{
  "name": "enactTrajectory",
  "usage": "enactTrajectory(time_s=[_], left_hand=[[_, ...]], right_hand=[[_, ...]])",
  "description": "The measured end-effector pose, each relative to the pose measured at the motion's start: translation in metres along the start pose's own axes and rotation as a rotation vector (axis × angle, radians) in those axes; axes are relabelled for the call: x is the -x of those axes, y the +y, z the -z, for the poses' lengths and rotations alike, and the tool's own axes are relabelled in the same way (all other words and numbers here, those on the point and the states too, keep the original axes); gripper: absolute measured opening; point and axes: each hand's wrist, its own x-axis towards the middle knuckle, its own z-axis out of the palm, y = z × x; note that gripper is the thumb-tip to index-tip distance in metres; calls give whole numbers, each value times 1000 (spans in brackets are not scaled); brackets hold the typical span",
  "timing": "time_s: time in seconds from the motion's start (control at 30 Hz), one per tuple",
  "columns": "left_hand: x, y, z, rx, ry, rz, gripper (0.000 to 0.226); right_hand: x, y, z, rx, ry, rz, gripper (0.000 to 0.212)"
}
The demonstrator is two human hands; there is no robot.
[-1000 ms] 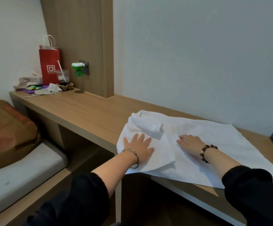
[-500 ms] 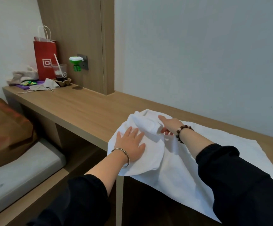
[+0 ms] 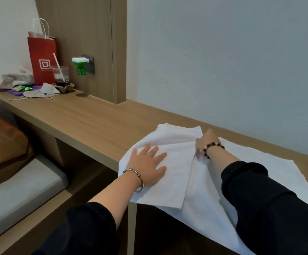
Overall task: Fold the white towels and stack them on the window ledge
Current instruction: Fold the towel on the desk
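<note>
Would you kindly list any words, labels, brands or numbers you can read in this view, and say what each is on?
Nothing here can be read as text.
Red paper bag: white square logo, with a line of print below it that is too small to read.
Plastic cup: round swirl mark, no legible letters.
Green packets: print too blurred to read.
White towel: no label shows.
</note>
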Motion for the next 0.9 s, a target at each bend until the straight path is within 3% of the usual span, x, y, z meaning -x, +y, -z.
enactTrajectory(time_s=[0.07,0.23,0.43,0.9], left_hand=[[-1,-1,0,-5,-16,-9,54],[-16,-8,4,-15,-78,-4,54],[-37,-17,6,-28,-113,29,54],[-104,-80,16,-88,-128,73,53]], right_hand=[[5,2,5,183,-11,115,40],[24,20,10,593,-166,272,49],[34,56,-4,618,-318,188,79],[-22,9,-51,594,-194,230,74]])
